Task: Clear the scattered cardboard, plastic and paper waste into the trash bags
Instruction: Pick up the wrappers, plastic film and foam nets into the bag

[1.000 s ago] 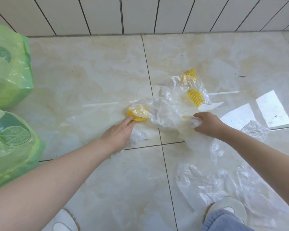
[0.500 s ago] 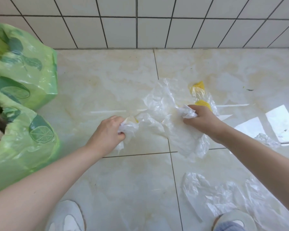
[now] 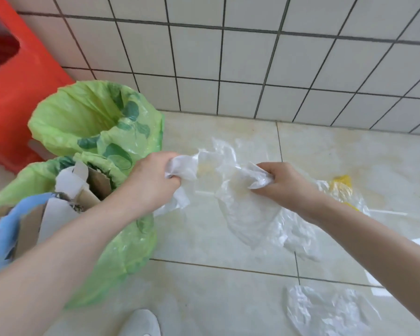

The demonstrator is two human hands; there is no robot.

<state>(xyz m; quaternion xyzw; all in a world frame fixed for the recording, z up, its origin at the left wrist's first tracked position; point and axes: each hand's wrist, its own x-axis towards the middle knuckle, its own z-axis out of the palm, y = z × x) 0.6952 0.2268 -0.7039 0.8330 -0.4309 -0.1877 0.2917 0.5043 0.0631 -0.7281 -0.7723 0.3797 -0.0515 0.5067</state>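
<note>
No brand or writing could be read; the two green trash bags carried only a dark leaf print. The left hand (image 3: 153, 177) held a tight grip on one end of the crumpled clear plastic sheet (image 3: 230, 187), and the right hand (image 3: 285, 183) clenched the other end, the sheet raised above the floor (image 3: 216, 287). The far trash bag (image 3: 92, 120) stood open-mouthed near the tiled wall (image 3: 252, 57); the near trash bag (image 3: 129, 251) held cardboard pieces (image 3: 70, 183). More plastic (image 3: 325, 309) lay near right, with bare floor in the near middle.
</note>
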